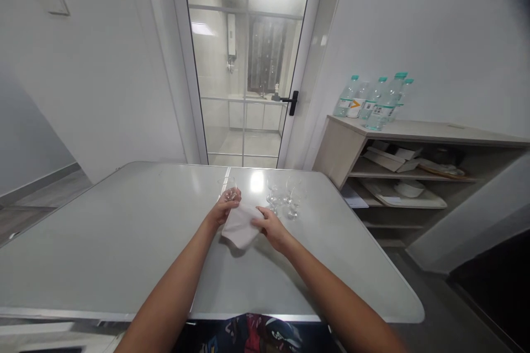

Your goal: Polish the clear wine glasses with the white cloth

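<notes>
A clear drinking glass (227, 183) shows faintly at the fingers of my left hand (226, 205), which is closed around its lower part. My right hand (271, 225) pinches a white cloth (242, 225) between thumb and fingers. The cloth spans the gap between both hands, above the table, and its left edge touches my left hand. Just beyond my right hand, several clear stemmed glasses (292, 210) stand close together on the table. How far the cloth reaches under my left fingers is hidden.
The glossy pale table (124, 242) reflects the ceiling light. Behind it is a glass-paned door (244, 83) with a black handle (293, 103). On the right, several plastic bottles (380, 107) stand on a wooden shelf unit (343, 143) holding trays and a white bowl (409, 188).
</notes>
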Available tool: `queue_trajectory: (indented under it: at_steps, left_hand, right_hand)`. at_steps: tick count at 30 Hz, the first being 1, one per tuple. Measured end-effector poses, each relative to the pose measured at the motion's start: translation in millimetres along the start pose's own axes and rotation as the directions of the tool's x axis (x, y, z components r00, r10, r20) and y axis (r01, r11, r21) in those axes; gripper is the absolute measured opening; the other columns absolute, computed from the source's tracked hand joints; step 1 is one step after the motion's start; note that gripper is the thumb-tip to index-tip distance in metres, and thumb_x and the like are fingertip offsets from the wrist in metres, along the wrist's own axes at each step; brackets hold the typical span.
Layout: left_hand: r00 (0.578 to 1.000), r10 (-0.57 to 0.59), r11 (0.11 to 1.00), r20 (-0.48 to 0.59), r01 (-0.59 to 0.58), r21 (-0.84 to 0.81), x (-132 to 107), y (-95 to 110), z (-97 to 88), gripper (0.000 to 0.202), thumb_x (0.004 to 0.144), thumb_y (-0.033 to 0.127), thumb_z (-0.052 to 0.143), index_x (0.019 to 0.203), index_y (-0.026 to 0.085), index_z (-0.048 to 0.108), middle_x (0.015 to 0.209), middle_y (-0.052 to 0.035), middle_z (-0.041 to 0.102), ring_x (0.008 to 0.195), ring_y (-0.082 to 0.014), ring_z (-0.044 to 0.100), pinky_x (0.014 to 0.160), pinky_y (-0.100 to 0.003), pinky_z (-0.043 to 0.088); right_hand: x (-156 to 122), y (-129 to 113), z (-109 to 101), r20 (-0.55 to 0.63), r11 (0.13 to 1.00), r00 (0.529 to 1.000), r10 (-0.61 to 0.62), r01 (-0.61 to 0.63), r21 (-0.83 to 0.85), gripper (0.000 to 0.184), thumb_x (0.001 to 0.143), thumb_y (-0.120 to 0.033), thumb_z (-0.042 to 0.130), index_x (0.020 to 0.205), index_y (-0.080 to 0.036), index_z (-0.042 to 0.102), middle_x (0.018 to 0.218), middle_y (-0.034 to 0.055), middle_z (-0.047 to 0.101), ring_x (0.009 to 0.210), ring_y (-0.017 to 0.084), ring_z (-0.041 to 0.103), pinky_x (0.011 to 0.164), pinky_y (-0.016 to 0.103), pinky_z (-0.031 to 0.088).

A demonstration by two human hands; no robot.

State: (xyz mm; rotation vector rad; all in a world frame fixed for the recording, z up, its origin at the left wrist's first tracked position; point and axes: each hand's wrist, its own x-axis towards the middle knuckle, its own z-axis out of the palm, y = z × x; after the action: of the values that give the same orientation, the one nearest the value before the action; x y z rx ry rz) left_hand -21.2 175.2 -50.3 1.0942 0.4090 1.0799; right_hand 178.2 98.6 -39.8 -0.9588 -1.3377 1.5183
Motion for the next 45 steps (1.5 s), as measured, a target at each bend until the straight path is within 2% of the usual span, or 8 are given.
queue_trajectory:
  at_steps: [7,11,16,23,33,38,41,45]
  left_hand:
    - [0.997,0.046,0.999,-0.056,-0.045,0.022,-1.5,8.9,-3.0,0.038,0.071,0.023,0.085,0.095,0.019,0.056,0.063,0.0113,0.040,0.037,0.0016,0.021,0.033,-0.014,0.018]
    - [0.994,0.107,0.994,-0.028,-0.106,0.027,-1.7,10.0,-9.1,0.037,0.073,0.029,0.085,0.094,0.020,0.056,0.064,0.0110,0.041,0.037,0.0017,0.022,0.035,-0.013,0.024]
    - [0.998,0.037,0.981,0.043,-0.044,0.189,2.6,0.1,-14.2,0.051,0.065,0.046,0.090,0.093,0.015,0.061,0.106,-0.0045,0.064,0.043,0.0029,0.037,0.036,-0.016,0.030]
    - [0.990,-0.128,0.955,0.065,0.105,0.278,2.1,-11.7,-25.3,0.043,0.067,0.041,0.089,0.092,0.014,0.068,0.060,0.0053,0.053,0.038,-0.0018,0.034,0.040,-0.018,0.028]
    - [1.000,-0.011,0.968,-0.028,0.017,0.250,3.9,-2.6,-18.5,0.036,0.067,0.035,0.087,0.085,0.014,0.065,0.066,0.0042,0.053,0.040,-0.0004,0.030,0.040,-0.018,0.020]
    - [0.999,-0.049,0.948,-0.006,0.048,0.313,4.0,-2.2,-15.6,0.032,0.068,0.034,0.085,0.084,0.014,0.066,0.064,0.0038,0.053,0.042,-0.0024,0.032,0.042,-0.018,0.024]
    - [0.994,-0.099,0.917,0.048,0.073,0.391,3.9,-4.5,-12.3,0.031,0.066,0.034,0.085,0.082,0.013,0.069,0.068,-0.0001,0.058,0.048,-0.0058,0.042,0.046,-0.019,0.030]
    - [0.998,-0.063,0.857,0.032,0.038,0.513,6.1,-7.8,-5.3,0.027,0.065,0.032,0.084,0.076,0.012,0.070,0.068,-0.0023,0.059,0.059,-0.0127,0.051,0.054,-0.024,0.038]
  right_hand:
    - [-3.6,-12.9,-5.3,-0.167,0.743,0.854,-0.492,0.313,-0.591,0.006,0.075,-0.023,0.062,0.078,-0.021,0.058,0.078,-0.0013,0.053,0.074,0.016,0.049,0.067,0.027,0.036]
    - [-7.9,-15.1,-3.4,-0.113,0.759,0.865,-0.489,0.358,-0.544,0.009,0.081,-0.025,0.062,0.089,-0.022,0.061,0.080,-0.0008,0.059,0.072,0.017,0.053,0.067,0.028,0.040]
    - [-8.7,-13.0,-2.9,-0.118,0.739,0.829,-0.547,0.412,-0.533,0.014,0.085,-0.021,0.060,0.097,-0.022,0.067,0.085,0.0016,0.065,0.075,0.019,0.056,0.074,0.032,0.046]
    - [-7.7,-14.5,-2.7,-0.047,0.681,0.783,-0.620,0.507,-0.529,0.025,0.093,-0.019,0.053,0.106,-0.023,0.074,0.100,0.0068,0.069,0.089,0.021,0.063,0.079,0.033,0.049]
    - [-16.0,-20.5,-7.1,0.217,0.421,0.693,-0.688,0.624,-0.659,0.016,0.087,-0.017,0.060,0.093,-0.028,0.071,0.128,0.0094,0.063,0.124,0.031,0.055,0.103,0.052,0.042]
    - [-20.6,-21.5,-10.0,0.288,0.507,0.667,-0.687,0.724,-0.468,0.003,0.092,-0.029,0.060,0.090,-0.027,0.061,0.093,0.0075,0.069,0.094,0.028,0.063,0.098,0.053,0.044]
    - [-20.5,-17.3,-10.4,0.079,0.671,0.762,-0.643,0.610,-0.422,0.022,0.093,-0.044,0.061,0.083,-0.026,0.055,0.079,0.0049,0.060,0.074,0.022,0.056,0.076,0.042,0.049]
    - [-17.7,-15.4,-5.3,-0.145,0.924,0.918,-0.369,0.346,-0.161,0.034,0.092,-0.056,0.060,0.088,-0.027,0.043,0.054,-0.0093,0.036,0.046,0.012,0.032,0.046,0.025,0.029]
